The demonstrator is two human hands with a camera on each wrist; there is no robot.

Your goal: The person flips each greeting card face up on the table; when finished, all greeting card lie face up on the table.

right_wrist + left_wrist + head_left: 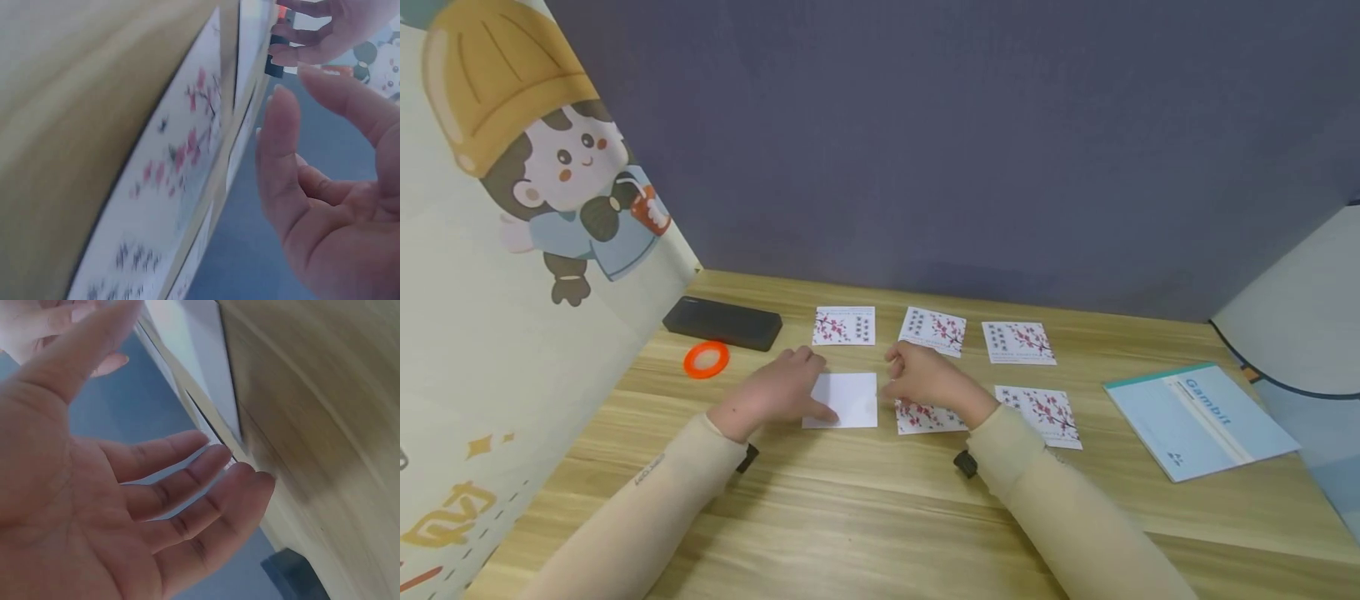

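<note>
A blank white card (pixel 844 402) lies on the table between the two hands. My left hand (pixel 781 389) is at its left side, fingers loosely bent and thumb over the card; whether the thumb touches it I cannot tell. In the left wrist view that palm (pixel 69 506) holds nothing. My right hand (pixel 934 377) hovers over a card printed with pink blossoms (pixel 927 419), partly hiding it. The right wrist view shows this hand's thumb and forefinger apart, nothing between them, the other fingers curled; a blossom card (pixel 181 144) lies beside it.
Behind stand three more blossom cards in a row: left (pixel 844 326), middle (pixel 934 330), right (pixel 1019 343). Another (pixel 1045 417) lies by the right forearm. At left are a black case (pixel 722 323) and an orange ring (pixel 706 360); at right, a light-blue notebook (pixel 1198 421).
</note>
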